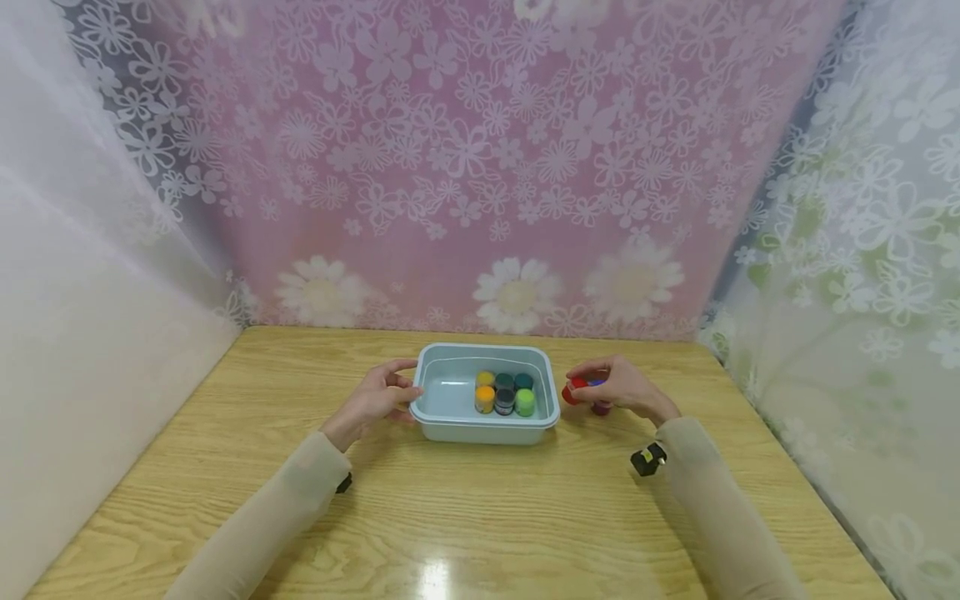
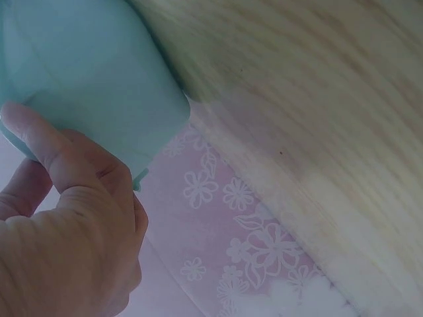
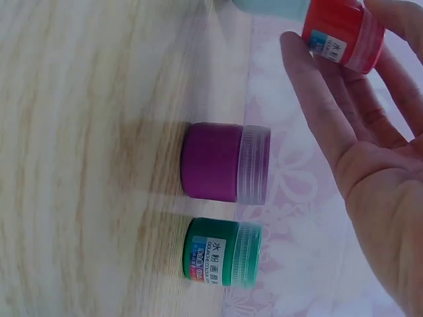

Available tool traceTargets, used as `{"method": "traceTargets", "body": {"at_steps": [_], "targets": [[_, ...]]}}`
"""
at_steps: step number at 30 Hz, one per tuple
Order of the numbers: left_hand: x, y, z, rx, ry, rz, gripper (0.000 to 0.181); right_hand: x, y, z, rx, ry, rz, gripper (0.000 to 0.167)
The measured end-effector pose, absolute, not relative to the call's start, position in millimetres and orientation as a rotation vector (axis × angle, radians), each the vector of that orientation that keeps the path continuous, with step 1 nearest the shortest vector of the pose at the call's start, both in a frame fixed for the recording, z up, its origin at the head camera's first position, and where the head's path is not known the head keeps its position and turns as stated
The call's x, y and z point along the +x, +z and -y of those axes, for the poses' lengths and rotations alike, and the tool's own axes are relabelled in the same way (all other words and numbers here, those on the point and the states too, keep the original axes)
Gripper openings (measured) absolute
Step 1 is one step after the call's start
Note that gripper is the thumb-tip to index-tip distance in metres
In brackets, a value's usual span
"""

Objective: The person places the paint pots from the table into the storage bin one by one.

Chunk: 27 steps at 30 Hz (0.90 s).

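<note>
Left hand [image 1: 381, 395] grips the tub [image 1: 483, 434] by its rim; right hand [image 1: 621, 388] pinches a red jar [image 1: 573, 392] beside it, partly hiding a purple jar [image 1: 602, 409]; counter [image 1: 480, 508] spreads in front.

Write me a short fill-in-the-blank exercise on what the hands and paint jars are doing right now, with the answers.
1. The held jar in the right hand is coloured ____.
2. In the head view, the left hand grips the light blue bin at its ____ (left or right) end.
3. The number of jars in the bin is ____.
4. In the right wrist view, the lower jar, below the purple jar, is ____.

Missing words: red; left; six; green.
</note>
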<state>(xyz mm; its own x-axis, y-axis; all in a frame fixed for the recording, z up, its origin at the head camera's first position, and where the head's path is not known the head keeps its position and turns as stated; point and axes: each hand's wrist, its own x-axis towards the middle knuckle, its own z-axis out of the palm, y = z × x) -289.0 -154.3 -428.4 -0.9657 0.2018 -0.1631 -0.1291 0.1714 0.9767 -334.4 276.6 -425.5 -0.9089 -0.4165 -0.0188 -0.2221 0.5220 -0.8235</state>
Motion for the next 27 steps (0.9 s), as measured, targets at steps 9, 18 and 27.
{"method": "traceTargets", "body": {"at_steps": [9, 18, 27], "targets": [[-289.0, -428.5, 153.9, 0.065, 1.87, -2.201, 0.06, -331.0, -420.5, -268.5, -0.431, -1.436, -2.478, 0.052], [-287.0, -426.2, 153.6, 0.072, 1.861, -2.199, 0.062, -327.7, -411.1, -253.3, -0.444, -1.504, -2.512, 0.057], [-286.4, -425.5, 152.1, 0.053, 1.864, -2.202, 0.061, -322.3, -398.6, -225.5, -0.365, -1.555, -2.487, 0.063]]}}
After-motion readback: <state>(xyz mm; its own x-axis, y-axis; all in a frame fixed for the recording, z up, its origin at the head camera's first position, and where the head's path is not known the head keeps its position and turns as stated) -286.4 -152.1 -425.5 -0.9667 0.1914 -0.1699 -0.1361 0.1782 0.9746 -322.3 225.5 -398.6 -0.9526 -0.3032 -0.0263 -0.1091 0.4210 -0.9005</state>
